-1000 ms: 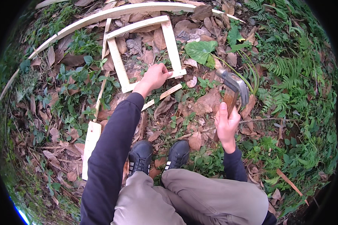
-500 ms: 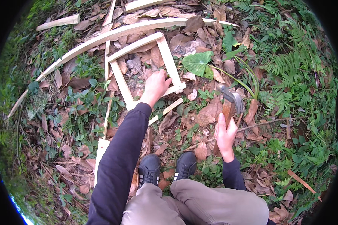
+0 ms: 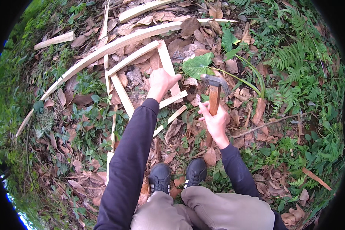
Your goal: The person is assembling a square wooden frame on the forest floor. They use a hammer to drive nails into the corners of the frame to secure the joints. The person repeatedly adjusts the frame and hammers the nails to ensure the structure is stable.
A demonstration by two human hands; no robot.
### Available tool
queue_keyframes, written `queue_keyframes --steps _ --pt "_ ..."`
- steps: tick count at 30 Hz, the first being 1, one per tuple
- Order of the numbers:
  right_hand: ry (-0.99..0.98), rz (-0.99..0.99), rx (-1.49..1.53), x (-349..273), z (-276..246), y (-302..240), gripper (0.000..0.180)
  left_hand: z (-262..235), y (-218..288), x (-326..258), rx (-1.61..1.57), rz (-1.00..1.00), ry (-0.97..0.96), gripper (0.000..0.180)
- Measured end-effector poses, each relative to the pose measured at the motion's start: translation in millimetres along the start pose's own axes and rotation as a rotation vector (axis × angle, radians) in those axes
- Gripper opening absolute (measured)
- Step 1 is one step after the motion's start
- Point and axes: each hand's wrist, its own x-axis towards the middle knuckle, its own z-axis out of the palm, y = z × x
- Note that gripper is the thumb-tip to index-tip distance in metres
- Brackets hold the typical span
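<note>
A four-sided frame of pale wooden strips (image 3: 121, 94) lies on leaf litter ahead of me. My left hand (image 3: 163, 81) is closed at its right-hand strip, the thumb lying across the wood; the fingertips are hidden. Right of the frame, my right hand (image 3: 216, 120) holds a claw hammer (image 3: 214, 96) by its brown wooden handle, with the metal head up and the index finger partly loose. The hammer head is apart from the frame. A short loose wooden strip (image 3: 170, 120) lies just below the frame's near bar.
A long curved wooden strip (image 3: 124, 41) arches beyond the frame. Other wood pieces include a short block (image 3: 55, 40) at far left and a piece (image 3: 143, 9) at the top. A broad green leaf (image 3: 198, 66) and ferns (image 3: 295, 71) grow to the right. My shoes (image 3: 159, 178) are below.
My right hand has carried the hammer left, closer to the frame. My left hand has turned, and its thumb now stretches over the right-hand strip. The whole view has shifted slightly.
</note>
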Motion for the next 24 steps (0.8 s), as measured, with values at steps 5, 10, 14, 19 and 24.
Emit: queue_keyframes --steps 5,10,14,19,24 --pt "-0.078 0.082 0.051 15.9 27.6 17.4 0.045 12.6 -23.4 -0.5 -0.186 0.005 -0.118 0.060" --pt "-0.210 0.032 -0.037 12.3 35.2 18.3 0.060 22.2 -33.7 -7.3 -0.189 0.033 -0.032 0.059" --pt "-0.243 -0.065 -0.062 12.2 36.8 29.1 0.040 18.5 -27.2 -14.3 -0.129 -0.009 -0.039 0.060" --pt "-0.237 -0.023 -0.091 -1.2 36.0 17.2 0.018 19.3 -22.6 -33.0 -0.221 0.035 -0.094 0.065" --pt "-0.268 -0.177 -0.168 -9.6 30.5 12.9 0.043 17.8 -29.4 -46.1 -0.326 0.010 -0.140 0.056"
